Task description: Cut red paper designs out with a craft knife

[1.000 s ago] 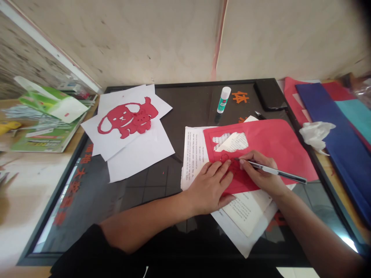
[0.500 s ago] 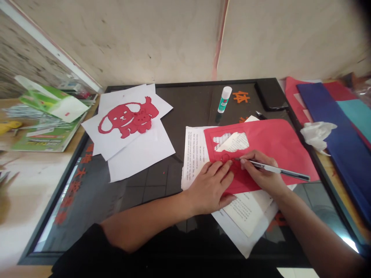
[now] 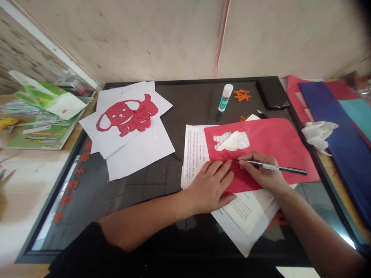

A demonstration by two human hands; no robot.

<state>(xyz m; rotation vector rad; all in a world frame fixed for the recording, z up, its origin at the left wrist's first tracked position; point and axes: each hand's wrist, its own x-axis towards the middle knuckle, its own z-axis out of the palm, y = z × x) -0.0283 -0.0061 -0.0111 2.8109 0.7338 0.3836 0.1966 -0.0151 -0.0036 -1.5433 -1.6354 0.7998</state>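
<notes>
My right hand [image 3: 262, 172] is shut on a slim pen-style craft knife [image 3: 275, 166], with its tip on a red paper sheet [image 3: 275, 146]. My left hand [image 3: 210, 187] lies flat on that sheet, holding nothing, its fingertips close to the knife tip. A small curved cut line [image 3: 225, 156] shows near my left fingertips. A dog-shaped opening [image 3: 232, 141] in the sheet reveals printed book pages [image 3: 195, 154] beneath. To the left, a red paper-cut dog [image 3: 124, 116] rests on white paper sheets [image 3: 139, 150].
A glue stick [image 3: 224, 97], an orange paper-cut character [image 3: 242, 95] and a black phone [image 3: 272, 94] lie at the back of the black glass desk [image 3: 185, 92]. Coloured paper stacks [image 3: 330, 116] and a crumpled tissue [image 3: 319, 135] are right; a green box [image 3: 49, 98] is left.
The knife's rear end has swung upward, so the tool now lies almost level instead of slanting down to the right. My left hand stays pressed on the sheet.
</notes>
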